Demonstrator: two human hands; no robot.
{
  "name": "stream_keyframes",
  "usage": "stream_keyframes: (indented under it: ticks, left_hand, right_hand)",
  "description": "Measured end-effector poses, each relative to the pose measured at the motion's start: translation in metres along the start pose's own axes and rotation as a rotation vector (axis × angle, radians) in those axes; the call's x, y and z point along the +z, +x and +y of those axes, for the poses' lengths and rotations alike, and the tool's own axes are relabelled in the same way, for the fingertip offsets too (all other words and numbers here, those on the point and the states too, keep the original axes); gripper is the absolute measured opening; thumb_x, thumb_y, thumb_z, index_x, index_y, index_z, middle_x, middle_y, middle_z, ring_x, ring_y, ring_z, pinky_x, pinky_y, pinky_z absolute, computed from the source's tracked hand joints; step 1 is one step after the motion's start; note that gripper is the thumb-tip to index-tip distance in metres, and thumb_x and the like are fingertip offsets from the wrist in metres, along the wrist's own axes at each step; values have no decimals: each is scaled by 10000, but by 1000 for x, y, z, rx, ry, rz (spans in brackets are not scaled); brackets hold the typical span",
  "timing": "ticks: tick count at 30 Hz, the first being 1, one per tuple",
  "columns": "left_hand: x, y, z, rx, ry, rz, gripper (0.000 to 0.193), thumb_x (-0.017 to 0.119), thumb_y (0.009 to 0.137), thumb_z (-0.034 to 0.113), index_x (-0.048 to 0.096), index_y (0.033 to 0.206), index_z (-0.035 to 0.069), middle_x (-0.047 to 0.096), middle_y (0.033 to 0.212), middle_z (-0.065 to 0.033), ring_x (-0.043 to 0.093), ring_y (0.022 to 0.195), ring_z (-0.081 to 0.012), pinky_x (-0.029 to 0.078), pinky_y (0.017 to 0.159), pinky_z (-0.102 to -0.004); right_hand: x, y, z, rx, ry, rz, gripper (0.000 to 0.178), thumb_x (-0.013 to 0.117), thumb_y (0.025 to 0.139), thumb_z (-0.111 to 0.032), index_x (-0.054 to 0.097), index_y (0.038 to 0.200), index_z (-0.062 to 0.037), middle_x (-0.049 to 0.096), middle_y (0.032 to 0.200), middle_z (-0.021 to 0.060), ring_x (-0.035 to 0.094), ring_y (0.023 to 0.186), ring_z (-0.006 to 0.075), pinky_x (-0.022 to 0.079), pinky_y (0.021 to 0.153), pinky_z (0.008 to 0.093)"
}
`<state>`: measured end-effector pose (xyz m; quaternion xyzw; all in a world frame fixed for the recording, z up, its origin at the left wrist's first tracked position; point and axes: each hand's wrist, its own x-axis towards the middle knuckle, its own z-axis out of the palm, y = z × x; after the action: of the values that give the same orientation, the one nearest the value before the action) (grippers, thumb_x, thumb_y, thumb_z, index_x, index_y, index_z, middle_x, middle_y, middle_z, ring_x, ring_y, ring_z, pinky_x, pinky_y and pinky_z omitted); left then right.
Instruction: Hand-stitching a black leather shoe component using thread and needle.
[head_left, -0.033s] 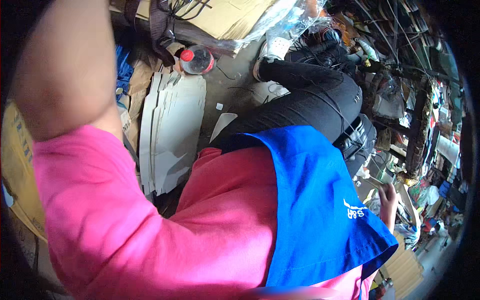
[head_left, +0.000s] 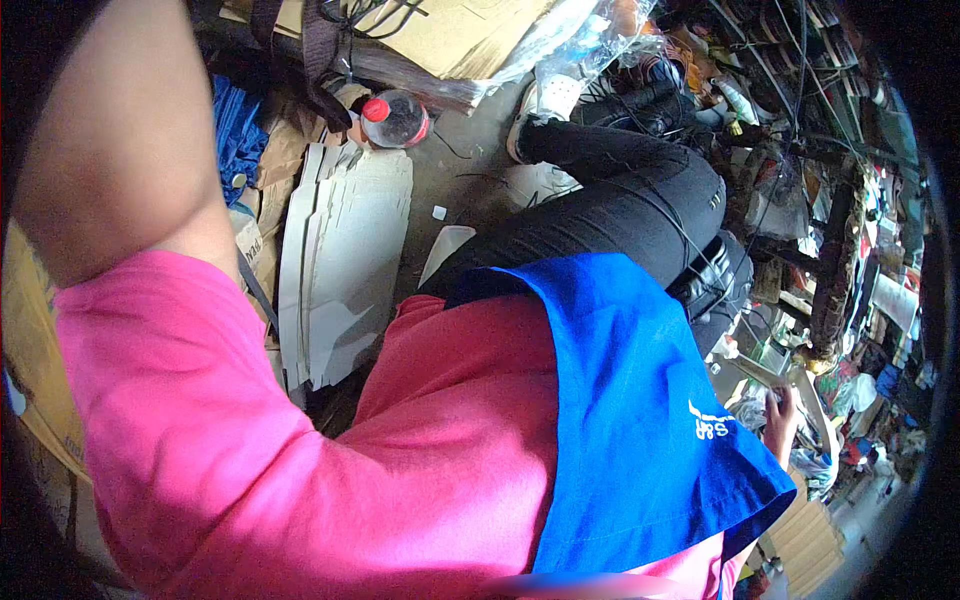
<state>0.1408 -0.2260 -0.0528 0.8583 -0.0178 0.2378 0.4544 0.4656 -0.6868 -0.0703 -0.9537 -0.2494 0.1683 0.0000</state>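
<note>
My right hand (head_left: 779,411) shows small at the right, past the edge of a blue apron (head_left: 640,400). Its fingers look curled and closed, close to a tan strip (head_left: 752,371); whether they grip it is too small to tell. My bare left arm (head_left: 125,150) rises from a pink sleeve (head_left: 180,340) along the left side. That arm runs off the top edge, so my left hand is out of the picture. Black trousers (head_left: 600,205) cover my bent leg, which ends in a white shoe (head_left: 550,100).
Stacked white cardboard pieces (head_left: 345,255) lie left of my leg, near a clear bottle with a red cap (head_left: 395,120). Flat brown cardboard (head_left: 450,35) and clear plastic film (head_left: 590,40) are at the top. Mixed scrap (head_left: 865,390) and cords crowd the right.
My left arm has shifted slightly left, uncovering more of a blue bundle beside it. My right hand has moved slightly and turned.
</note>
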Motion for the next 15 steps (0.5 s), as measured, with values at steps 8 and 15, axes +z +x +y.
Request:
stream_keyframes:
  ticks: [8, 15]
  left_hand:
    - [12, -2, -5, 106, 116, 92, 293, 590, 876, 288, 652, 1012, 36, 674, 886, -127, 646, 783, -212, 494, 713, -342]
    - [29, -5, -8, 194, 190, 180, 294, 543, 917, 259, 629, 1081, 30, 672, 942, -136, 647, 812, -208, 491, 724, -331]
  right_hand:
    - [-49, -47, 213, 325, -99, -55, 350, 613, 897, -93, 554, 1236, -28, 628, 1085, 103, 573, 904, 158, 452, 842, 290]
    - [57, -16, 107, 121, 262, -196, 421, 618, 894, -65, 524, 1304, -45, 611, 1145, 96, 559, 898, 147, 443, 833, 268]
